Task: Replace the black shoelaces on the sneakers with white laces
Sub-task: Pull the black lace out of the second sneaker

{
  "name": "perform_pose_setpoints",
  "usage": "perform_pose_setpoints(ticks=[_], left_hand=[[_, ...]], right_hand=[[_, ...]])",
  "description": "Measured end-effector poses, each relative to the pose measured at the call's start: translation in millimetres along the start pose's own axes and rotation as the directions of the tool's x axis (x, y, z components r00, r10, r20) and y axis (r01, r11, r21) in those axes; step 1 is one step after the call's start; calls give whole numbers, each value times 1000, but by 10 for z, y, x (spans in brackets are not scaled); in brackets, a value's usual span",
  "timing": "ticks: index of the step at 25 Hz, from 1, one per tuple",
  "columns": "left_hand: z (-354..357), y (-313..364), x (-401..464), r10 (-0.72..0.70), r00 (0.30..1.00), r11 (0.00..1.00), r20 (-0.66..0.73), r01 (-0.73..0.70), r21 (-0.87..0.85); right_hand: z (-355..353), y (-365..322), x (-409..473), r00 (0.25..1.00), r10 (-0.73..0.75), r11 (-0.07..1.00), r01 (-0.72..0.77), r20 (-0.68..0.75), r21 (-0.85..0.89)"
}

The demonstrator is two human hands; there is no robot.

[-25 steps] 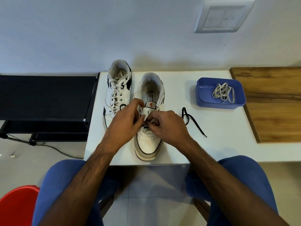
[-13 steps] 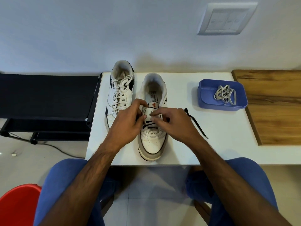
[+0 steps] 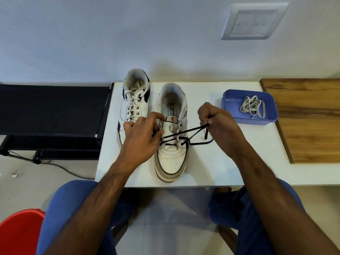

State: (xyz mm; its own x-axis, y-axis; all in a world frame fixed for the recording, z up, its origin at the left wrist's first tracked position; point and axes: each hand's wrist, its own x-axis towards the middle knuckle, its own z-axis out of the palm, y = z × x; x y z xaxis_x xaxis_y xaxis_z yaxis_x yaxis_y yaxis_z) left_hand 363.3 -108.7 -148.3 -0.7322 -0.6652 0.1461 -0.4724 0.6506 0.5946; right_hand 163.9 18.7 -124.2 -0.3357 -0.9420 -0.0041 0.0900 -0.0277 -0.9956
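Observation:
Two white sneakers stand on the white table (image 3: 211,168). The left sneaker (image 3: 135,102) carries white laces. The right sneaker (image 3: 172,153) holds a black lace (image 3: 185,131) only through its lower eyelets. My right hand (image 3: 216,124) pinches that lace and holds it drawn out to the right of the shoe, a loose end trailing on the table. My left hand (image 3: 142,133) holds the right sneaker's left side at the eyelets, its fingers curled. A white lace (image 3: 253,107) lies bundled in a blue tray (image 3: 228,107) at the right.
A wooden board (image 3: 309,122) lies at the table's right end. A black rack (image 3: 53,111) stands left of the table. A red seat (image 3: 18,234) shows at the bottom left. My knees in blue trousers are under the table's front edge.
My right hand has moved from the shoe's tongue out to the right, drawing the black lace out of an upper eyelet. My left hand stayed on the shoe.

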Motion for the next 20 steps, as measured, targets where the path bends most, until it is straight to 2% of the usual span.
perform_pose_setpoints(ticks=[2,3,4,6,8,10,14,15,17,19,20], left_hand=[[7,1,3,-8,1000,1000,8,9,-11],[10,1,6,-14,1000,1000,12,14,-16],[10,-4,9,-17,1000,1000,14,18,-21],[13,-10,7,-15,1000,1000,12,16,-27],[18,-19,12,-12,1000,999,15,13,-41],[21,-34,16,-11,1000,998,20,12,-58],[21,-53,11,-11,1000,998,28,13,-61],[23,-45,7,-8,1000,999,23,9,-52],[21,-30,0,-5,1000,999,16,6,-35],[16,-31,3,-13,1000,999,19,14,-42],[17,-33,6,-15,1000,999,23,16,-48]], right_hand=[[80,-20,3,998,56,983,-61,32,173],[162,14,10,993,109,976,-116,51,182],[259,53,12,988,143,983,-148,53,107],[407,182,0,987,161,958,-154,10,-240],[469,286,-25,988,150,829,-147,-39,-539],[518,316,-39,991,123,724,-123,-48,-678],[626,327,-21,991,101,642,-130,-85,-756],[618,311,-12,991,91,653,-135,-99,-745],[523,251,15,988,48,825,-120,-144,-552],[335,163,32,987,-6,990,-16,-161,-138],[255,105,34,990,-8,993,25,-144,116]])
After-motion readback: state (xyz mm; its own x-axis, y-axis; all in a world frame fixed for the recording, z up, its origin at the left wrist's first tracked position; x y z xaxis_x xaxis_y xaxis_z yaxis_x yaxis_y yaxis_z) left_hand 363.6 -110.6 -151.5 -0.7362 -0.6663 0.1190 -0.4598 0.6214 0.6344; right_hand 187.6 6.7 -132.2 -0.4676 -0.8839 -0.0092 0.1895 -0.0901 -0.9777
